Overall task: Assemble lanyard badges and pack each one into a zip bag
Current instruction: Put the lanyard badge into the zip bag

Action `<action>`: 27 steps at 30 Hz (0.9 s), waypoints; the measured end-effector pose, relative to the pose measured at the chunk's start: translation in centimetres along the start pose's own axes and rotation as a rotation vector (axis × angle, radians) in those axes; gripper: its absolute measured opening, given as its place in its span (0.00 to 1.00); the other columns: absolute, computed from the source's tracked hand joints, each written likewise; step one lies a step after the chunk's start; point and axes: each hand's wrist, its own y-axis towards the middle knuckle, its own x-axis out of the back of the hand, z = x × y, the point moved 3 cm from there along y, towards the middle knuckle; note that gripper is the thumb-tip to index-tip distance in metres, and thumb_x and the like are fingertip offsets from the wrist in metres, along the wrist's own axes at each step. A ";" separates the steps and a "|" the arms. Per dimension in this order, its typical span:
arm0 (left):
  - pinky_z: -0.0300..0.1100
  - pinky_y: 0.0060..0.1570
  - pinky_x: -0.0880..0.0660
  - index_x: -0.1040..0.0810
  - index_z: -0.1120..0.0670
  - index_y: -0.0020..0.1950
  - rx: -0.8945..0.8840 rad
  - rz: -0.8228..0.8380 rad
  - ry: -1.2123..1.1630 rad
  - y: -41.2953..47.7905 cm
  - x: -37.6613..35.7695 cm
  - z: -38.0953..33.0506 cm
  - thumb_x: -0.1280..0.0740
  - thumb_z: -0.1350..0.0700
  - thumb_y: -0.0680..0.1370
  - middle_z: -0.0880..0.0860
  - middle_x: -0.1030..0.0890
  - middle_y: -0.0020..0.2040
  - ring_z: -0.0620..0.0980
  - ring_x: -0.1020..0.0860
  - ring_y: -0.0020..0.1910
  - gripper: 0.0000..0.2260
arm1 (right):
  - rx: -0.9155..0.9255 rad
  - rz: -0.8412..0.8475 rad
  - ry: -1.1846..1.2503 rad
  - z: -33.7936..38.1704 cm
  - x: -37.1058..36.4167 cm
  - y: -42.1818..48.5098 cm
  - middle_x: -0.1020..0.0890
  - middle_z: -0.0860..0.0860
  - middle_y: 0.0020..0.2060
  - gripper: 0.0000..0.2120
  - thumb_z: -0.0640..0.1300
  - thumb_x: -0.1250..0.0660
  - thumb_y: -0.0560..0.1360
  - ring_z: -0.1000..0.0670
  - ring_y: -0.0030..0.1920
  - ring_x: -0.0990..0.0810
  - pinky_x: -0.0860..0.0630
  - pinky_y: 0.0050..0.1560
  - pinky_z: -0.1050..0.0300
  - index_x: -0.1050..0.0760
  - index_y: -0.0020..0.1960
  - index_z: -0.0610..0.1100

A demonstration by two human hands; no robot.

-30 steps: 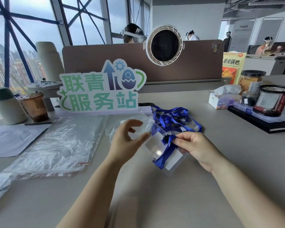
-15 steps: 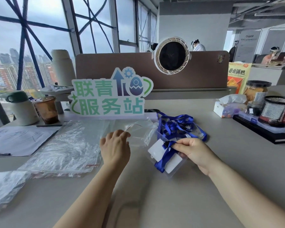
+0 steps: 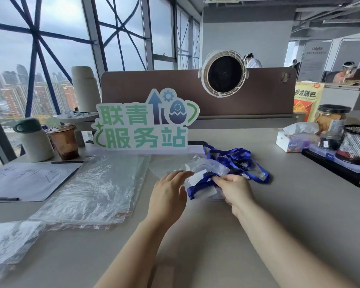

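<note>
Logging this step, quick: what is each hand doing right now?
Left hand: open, fingers resting against the zip bag.
Right hand: closed, pinching the badge by its blue lanyard.

Colours and patterns on the desk

The lanyards (image 3: 237,161) were royal blue; the badge card (image 3: 197,176) white in a clear sleeve. The stack of zip bags (image 3: 96,188) was clear with thin red seal lines. The sign (image 3: 146,123) was white with mint-green characters, a blue arrow and a purple-blue egg. The desk (image 3: 289,204) was pale grey, the partition (image 3: 154,90) brown. The fan (image 3: 223,73) was cream around a black grille. The cup (image 3: 62,141) was clear brown, the flask (image 3: 34,140) cream with a dark green lid. The mesh pot (image 3: 355,142) was black mesh, the snack bag (image 3: 307,100) yellow and orange.
</note>
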 end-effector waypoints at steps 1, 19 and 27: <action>0.43 0.58 0.28 0.24 0.47 0.63 -0.022 -0.006 -0.002 0.0 -0.1 -0.2 0.38 0.66 0.74 0.45 0.22 0.61 0.49 0.24 0.57 0.22 | -0.008 -0.010 0.030 0.0 -0.1 0.0 0.26 0.50 0.26 0.08 0.43 0.30 0.73 0.54 0.25 0.34 0.40 0.19 0.69 0.21 0.36 0.44; 0.44 0.64 0.39 0.30 0.39 0.66 -0.099 0.248 0.424 0.3 0.2 -0.1 0.35 0.37 0.73 0.41 0.35 0.71 0.48 0.35 0.67 0.22 | 0.573 0.024 -0.660 0.7 2.7 -0.2 0.19 0.53 0.46 0.07 0.38 0.33 0.73 0.50 0.47 0.21 0.24 0.47 0.56 0.18 0.47 0.47; 0.45 0.61 0.34 0.26 0.42 0.64 -0.056 0.298 0.466 -0.7 0.9 2.1 0.36 0.51 0.78 0.45 0.34 0.68 0.51 0.34 0.66 0.15 | 0.761 0.156 -1.136 0.5 2.2 1.3 0.29 0.55 0.67 0.20 0.39 0.37 0.75 0.49 0.68 0.34 0.35 0.66 0.54 0.27 0.65 0.52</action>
